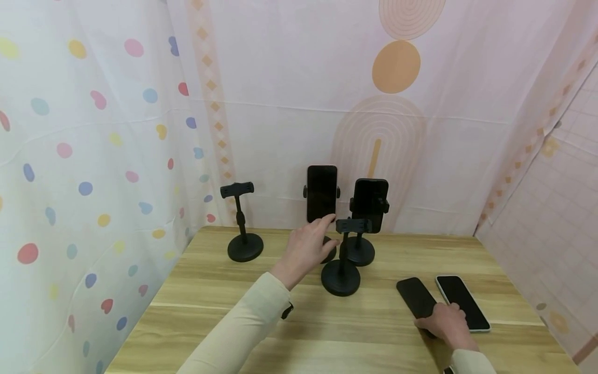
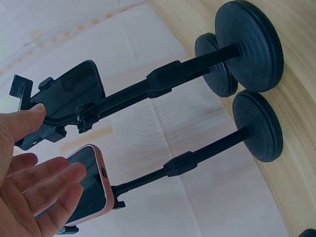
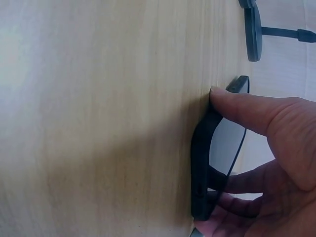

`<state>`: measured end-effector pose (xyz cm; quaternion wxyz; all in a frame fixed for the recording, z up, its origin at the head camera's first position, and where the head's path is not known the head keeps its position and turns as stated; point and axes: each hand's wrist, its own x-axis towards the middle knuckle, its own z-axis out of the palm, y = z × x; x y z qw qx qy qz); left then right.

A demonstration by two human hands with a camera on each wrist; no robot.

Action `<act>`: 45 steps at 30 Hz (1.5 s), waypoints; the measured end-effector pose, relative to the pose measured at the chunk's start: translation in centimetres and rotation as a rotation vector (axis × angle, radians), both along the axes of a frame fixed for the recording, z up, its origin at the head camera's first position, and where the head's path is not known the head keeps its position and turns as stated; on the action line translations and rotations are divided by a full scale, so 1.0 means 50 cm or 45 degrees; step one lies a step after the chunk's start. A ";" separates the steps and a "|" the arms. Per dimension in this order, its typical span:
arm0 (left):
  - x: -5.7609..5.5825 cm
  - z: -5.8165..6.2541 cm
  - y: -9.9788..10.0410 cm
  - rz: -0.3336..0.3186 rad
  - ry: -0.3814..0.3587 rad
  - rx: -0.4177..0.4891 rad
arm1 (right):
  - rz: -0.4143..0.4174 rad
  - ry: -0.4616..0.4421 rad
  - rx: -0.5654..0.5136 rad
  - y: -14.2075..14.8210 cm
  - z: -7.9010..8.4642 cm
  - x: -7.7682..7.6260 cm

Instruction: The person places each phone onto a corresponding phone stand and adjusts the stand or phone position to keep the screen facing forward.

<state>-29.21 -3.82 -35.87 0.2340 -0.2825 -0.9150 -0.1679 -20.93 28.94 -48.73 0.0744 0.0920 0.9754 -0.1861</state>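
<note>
My left hand (image 1: 306,246) reaches toward the clamp of the front black phone stand (image 1: 341,278), thumb and fingers spread apart. In the left wrist view the thumb (image 2: 27,121) overlaps that clamp; whether it touches I cannot tell. My right hand (image 1: 447,322) grips a black phone (image 1: 415,295) lying on the table, thumb on one long edge and fingers on the other, as the right wrist view also shows. Beside it lies a second phone (image 1: 462,301) with a pale rim. Behind the front stand, two stands hold upright phones, one on the left (image 1: 322,189) and one on the right (image 1: 369,195).
Another black phone stand (image 1: 245,247), its clamp holding no phone, is at the back left of the wooden table (image 1: 196,291). Patterned curtains (image 1: 280,93) hang behind and along the sides of the table.
</note>
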 end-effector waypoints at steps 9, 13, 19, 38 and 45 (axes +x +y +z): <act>0.000 0.005 0.001 -0.001 -0.002 0.005 | -0.023 -0.010 -0.039 0.007 -0.005 -0.006; 0.001 0.006 0.001 -0.007 0.015 0.010 | -0.021 -0.014 -0.043 0.009 -0.005 -0.006; 0.005 0.010 0.002 -0.018 0.027 0.014 | -0.020 -0.011 -0.036 0.008 -0.001 -0.005; 0.012 0.016 -0.001 -0.043 0.071 0.014 | -0.018 0.012 -0.020 0.012 0.000 -0.006; 0.013 0.016 -0.004 -0.054 0.082 0.008 | -0.011 0.019 -0.018 0.012 -0.001 -0.006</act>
